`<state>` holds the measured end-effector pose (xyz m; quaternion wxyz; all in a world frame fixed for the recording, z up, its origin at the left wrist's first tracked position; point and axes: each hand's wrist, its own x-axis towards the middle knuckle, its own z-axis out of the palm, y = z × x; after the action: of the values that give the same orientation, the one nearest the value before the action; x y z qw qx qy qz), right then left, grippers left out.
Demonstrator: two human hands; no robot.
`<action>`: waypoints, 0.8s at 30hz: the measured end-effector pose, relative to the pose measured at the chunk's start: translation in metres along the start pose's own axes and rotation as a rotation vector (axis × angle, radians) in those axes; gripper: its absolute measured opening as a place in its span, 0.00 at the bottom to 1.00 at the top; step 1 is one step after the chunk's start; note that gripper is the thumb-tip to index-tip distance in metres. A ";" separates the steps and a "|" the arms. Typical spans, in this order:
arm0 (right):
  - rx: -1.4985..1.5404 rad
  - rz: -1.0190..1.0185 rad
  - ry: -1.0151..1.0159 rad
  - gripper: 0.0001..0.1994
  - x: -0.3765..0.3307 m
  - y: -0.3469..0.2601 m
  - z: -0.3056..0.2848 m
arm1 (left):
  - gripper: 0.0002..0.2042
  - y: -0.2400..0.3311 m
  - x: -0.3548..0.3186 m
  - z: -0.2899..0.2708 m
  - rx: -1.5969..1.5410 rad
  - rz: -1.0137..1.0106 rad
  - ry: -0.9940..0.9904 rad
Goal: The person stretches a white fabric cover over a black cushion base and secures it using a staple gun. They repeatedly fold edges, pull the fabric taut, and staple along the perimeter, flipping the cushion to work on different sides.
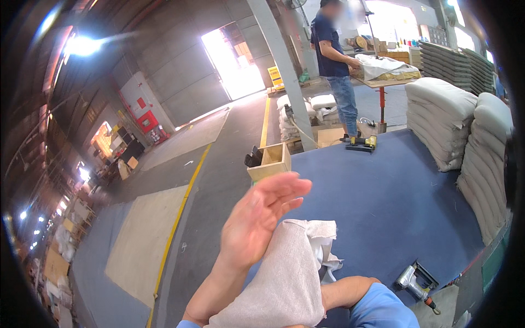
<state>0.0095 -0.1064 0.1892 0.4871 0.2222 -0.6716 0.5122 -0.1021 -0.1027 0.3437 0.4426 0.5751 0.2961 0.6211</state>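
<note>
A light grey fabric-covered piece [284, 279], like a padded cushion or panel, stands tilted in front of me at the blue-topped table's near edge. Loose cloth folds and frayed ends hang at its top right corner. My left hand [262, 216] is raised beside its upper left side, fingers stretched out and apart from the thumb, holding nothing. From the lower right my right forearm in a blue sleeve reaches behind the piece; its hand is hidden by the fabric. A silver staple gun [416, 281] with a hose fitting lies to the right.
The blue tabletop [377, 202] carries a yellow-and-black staple gun [361, 143] at its far edge and stacks of grey padded pieces [440, 120] on the right. A wooden box [278, 158] with dark items sits at the left edge. Beyond, a co-worker [334, 60] handles white cloth at another table.
</note>
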 end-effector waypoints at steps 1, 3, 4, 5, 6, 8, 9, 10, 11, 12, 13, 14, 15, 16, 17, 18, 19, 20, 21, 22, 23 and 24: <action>0.011 -0.001 -0.017 0.30 0.003 0.003 0.000 | 0.32 -0.005 -0.002 -0.006 -0.040 -0.111 -0.026; 0.029 0.001 -0.038 0.30 0.006 0.007 0.002 | 0.37 -0.013 -0.005 -0.010 -0.132 -0.337 -0.085; 0.033 0.002 -0.050 0.30 0.007 0.009 0.003 | 0.40 -0.015 -0.007 -0.004 -0.023 -0.305 -0.014; 0.037 0.006 -0.058 0.30 0.009 0.013 0.002 | 0.39 -0.010 -0.009 -0.003 -0.008 -0.330 -0.023; 0.041 0.005 -0.064 0.30 0.010 0.016 0.002 | 0.38 -0.004 -0.011 -0.004 0.011 -0.356 -0.031; 0.052 0.007 -0.075 0.30 0.011 0.022 0.002 | 0.35 0.001 -0.014 -0.005 0.087 -0.344 -0.041; 0.059 0.009 -0.079 0.30 0.012 0.025 0.003 | 0.33 0.002 -0.018 -0.007 0.148 -0.306 -0.041; 0.064 0.011 -0.084 0.30 0.011 0.028 0.003 | 0.32 0.004 -0.020 -0.008 0.208 -0.269 -0.041; 0.067 0.012 -0.088 0.30 0.011 0.031 0.003 | 0.31 0.007 -0.021 -0.011 0.284 -0.243 -0.069; 0.072 0.013 -0.090 0.30 0.010 0.035 0.003 | 0.30 0.011 -0.022 -0.014 0.361 -0.220 -0.097; 0.077 0.012 -0.094 0.30 0.011 0.038 0.003 | 0.31 0.014 -0.022 -0.017 0.437 -0.197 -0.125; 0.081 0.011 -0.098 0.30 0.010 0.042 0.003 | 0.31 0.015 -0.022 -0.021 0.524 -0.153 -0.146; 0.094 0.007 -0.100 0.30 0.011 0.045 0.004 | 0.31 0.016 -0.024 -0.024 0.616 -0.113 -0.163; 0.103 0.002 -0.105 0.30 0.012 0.048 0.005 | 0.32 0.018 -0.024 -0.026 0.707 -0.073 -0.181; 0.115 -0.001 -0.109 0.30 0.012 0.050 0.005 | 0.32 0.021 -0.025 -0.024 0.746 -0.047 -0.189; 0.119 0.000 -0.115 0.30 0.013 0.051 0.006 | 0.33 0.024 -0.024 -0.021 0.782 -0.019 -0.197; 0.126 -0.004 -0.117 0.30 0.014 0.053 0.005 | 0.33 0.025 -0.024 -0.020 0.819 0.010 -0.205; 0.132 -0.002 -0.120 0.30 0.015 0.054 0.005 | 0.33 0.023 -0.025 -0.019 0.778 -0.014 -0.156; 0.134 -0.002 -0.127 0.31 0.016 0.054 0.004 | 0.33 0.020 -0.027 -0.019 0.735 -0.030 -0.114; 0.135 0.000 -0.136 0.31 0.017 0.055 0.004 | 0.32 0.017 -0.028 -0.020 0.691 -0.046 -0.073; 0.138 0.001 -0.141 0.31 0.017 0.055 0.005 | 0.33 0.015 -0.029 -0.024 0.491 -0.113 -0.017; 0.144 0.000 -0.146 0.31 0.018 0.055 0.006 | 0.34 0.010 -0.031 -0.030 0.292 -0.182 0.040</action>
<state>-0.0451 -0.0877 0.1791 0.4195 0.2934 -0.6668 0.5416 -0.1356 -0.1302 0.3337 0.4027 0.5915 0.4428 0.5403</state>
